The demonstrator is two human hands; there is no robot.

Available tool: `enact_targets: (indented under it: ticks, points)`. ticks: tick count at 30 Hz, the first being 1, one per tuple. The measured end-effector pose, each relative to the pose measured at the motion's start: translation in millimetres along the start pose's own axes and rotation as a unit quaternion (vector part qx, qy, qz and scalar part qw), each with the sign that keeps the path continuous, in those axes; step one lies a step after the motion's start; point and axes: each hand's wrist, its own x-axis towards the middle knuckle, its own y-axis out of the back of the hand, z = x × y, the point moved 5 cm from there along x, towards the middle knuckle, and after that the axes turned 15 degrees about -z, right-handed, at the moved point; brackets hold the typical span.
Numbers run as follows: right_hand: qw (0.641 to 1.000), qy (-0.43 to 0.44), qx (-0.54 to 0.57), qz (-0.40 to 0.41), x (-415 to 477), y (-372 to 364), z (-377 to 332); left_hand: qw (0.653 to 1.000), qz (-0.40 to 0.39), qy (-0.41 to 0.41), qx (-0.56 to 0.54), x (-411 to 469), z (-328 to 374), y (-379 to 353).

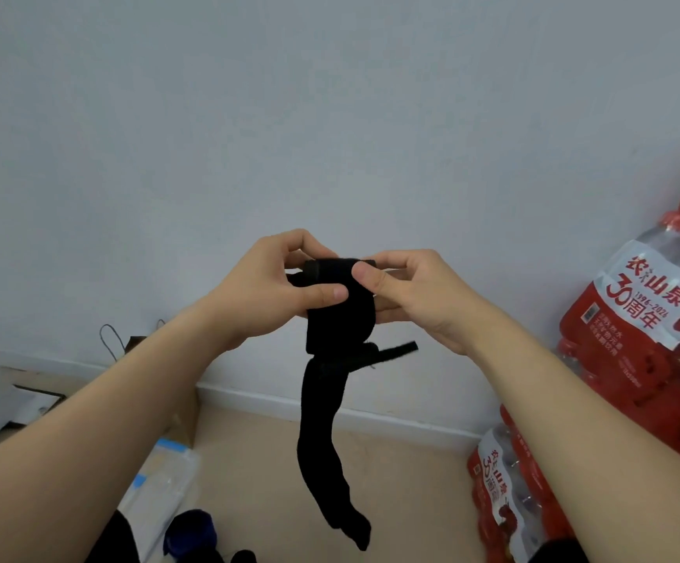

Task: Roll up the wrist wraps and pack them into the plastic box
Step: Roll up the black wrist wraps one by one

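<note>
A long black fabric wrist wrap (340,323) is held in mid-air before the wall. Its partly rolled top end lies between the left hand (265,288) and the right hand (421,296). Each grip pinches the roll, thumb in front. The loose tail hangs below both hands. A clear plastic box (159,481) lies on the floor at lower left.

The wrist wrap (338,314) is held up before the wall (330,115), the left hand (273,290) pinching its left side and the right hand (415,294) its right, its loose end hanging above the floor (391,481). The plastic box (163,477) lies on the floor at lower left under the left forearm, a cloth bundle (194,530) just right of it. Packs of bottled water (634,319) are stacked at the right, by the wall.
</note>
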Motion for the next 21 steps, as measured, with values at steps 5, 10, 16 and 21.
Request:
enact_targets:
  ticks: [5,10,16,21]
  points:
    - [0.999,0.041,-0.015,0.029,-1,3,-7,0.995,-0.077,0.038,-0.053,1,-1,-7]
    - [0.998,0.007,-0.045,0.046,-2,3,-3,0.998,-0.029,0.028,-0.044,1,1,-5]
    - [0.959,0.007,-0.283,0.004,-8,-13,-7,0.995,0.086,0.011,-0.05,2,-1,5]
    - [0.936,0.076,-0.343,0.023,-5,-17,-14,0.993,0.096,0.014,-0.073,2,0,8]
